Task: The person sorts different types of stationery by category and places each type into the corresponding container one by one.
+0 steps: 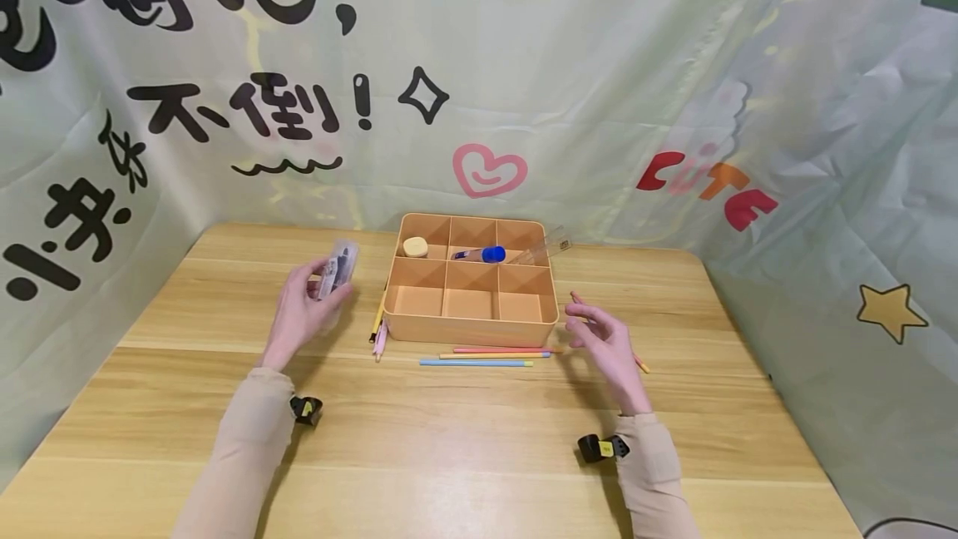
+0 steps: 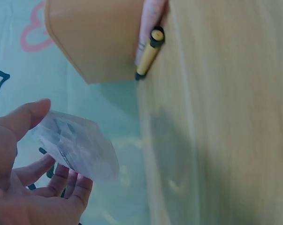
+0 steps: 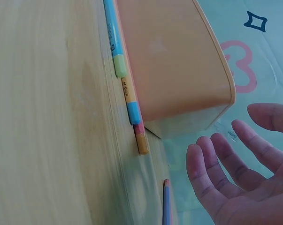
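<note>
My left hand [image 1: 298,310] grips a clear plastic packet [image 1: 338,269] above the table, left of the orange divided box [image 1: 471,331]. In the left wrist view the thumb and fingers of my left hand [image 2: 42,173] hold the packet [image 2: 80,145] by its sides. My right hand [image 1: 608,352] hovers at the box's right side, holding nothing. Seen from the right wrist, my right hand [image 3: 244,173] has its fingers relaxed and slightly bent, near the box's corner [image 3: 179,61]. The box holds a beige round item [image 1: 415,247], a blue-capped tube [image 1: 492,254] and a clear ruler-like strip [image 1: 540,246].
In front of the box lie a blue pen [image 1: 475,363] and several more pens. A yellow pen [image 1: 377,316] and a pink one [image 1: 381,339] lie along its left side. Other pens, one orange-tipped [image 1: 641,363], lie under my right hand. A printed cloth [image 1: 599,106] hangs behind the table.
</note>
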Motion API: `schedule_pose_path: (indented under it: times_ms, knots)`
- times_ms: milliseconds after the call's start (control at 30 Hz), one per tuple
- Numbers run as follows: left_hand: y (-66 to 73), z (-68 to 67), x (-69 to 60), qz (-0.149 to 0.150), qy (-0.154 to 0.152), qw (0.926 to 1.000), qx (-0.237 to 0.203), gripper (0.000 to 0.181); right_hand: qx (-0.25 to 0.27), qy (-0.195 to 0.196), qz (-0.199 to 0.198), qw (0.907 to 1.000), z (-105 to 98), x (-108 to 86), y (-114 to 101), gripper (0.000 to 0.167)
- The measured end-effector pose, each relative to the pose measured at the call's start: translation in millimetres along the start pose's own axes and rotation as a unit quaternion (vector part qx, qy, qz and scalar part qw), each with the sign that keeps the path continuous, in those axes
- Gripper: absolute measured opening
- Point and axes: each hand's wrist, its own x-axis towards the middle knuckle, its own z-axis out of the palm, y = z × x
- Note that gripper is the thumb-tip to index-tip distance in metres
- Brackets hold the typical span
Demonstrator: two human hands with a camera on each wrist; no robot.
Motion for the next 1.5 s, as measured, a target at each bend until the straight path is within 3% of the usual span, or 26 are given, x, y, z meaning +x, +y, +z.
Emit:
schedule_pose_path:
  times_ms: [167, 433, 700, 1000, 1133, 1267, 1500]
  knots:
    - [10.0, 4.7, -0.9, 0.021, 0.032, 0.9982, -0.045, 0.066, -0.005, 0.014, 0.006, 0.9999, -3.0, 0.8, 1.2, 0.038]
    - [29.1, 7.3, -1.1, 0.032, 0.057, 0.9902, -0.123, 0.066, -0.022, 0.051, 0.007, 0.9984, -18.9, -0.7, 3.7, 0.035]
    - [46.7, 6.9, -2.9, 0.051, 0.086, 0.9774, -0.186, 0.064, -0.067, 0.075, 0.054, 0.9934, -30.9, -2.5, 3.8, 0.04]
    - [68.2, 8.9, -3.9, 0.074, 0.103, 0.9596, -0.251, 0.071, -0.096, 0.074, 0.057, 0.9911, -38.4, -2.7, 4.6, 0.041]
    - [76.6, 11.3, -2.0, 0.086, 0.098, 0.9623, -0.239, 0.086, -0.098, 0.071, 0.055, 0.9911, -38.5, -2.5, 5.7, 0.041]
    - [82.5, 15.2, 1.9, 0.098, 0.093, 0.9704, -0.2, 0.097, -0.102, 0.067, 0.056, 0.9909, -38.9, -2.2, 5.9, 0.04]
    - [83.5, 26.7, 12.2, 0.121, 0.086, 0.9847, -0.091, 0.089, -0.115, 0.057, 0.048, 0.9905, -40.0, -3.2, 6.0, 0.039]
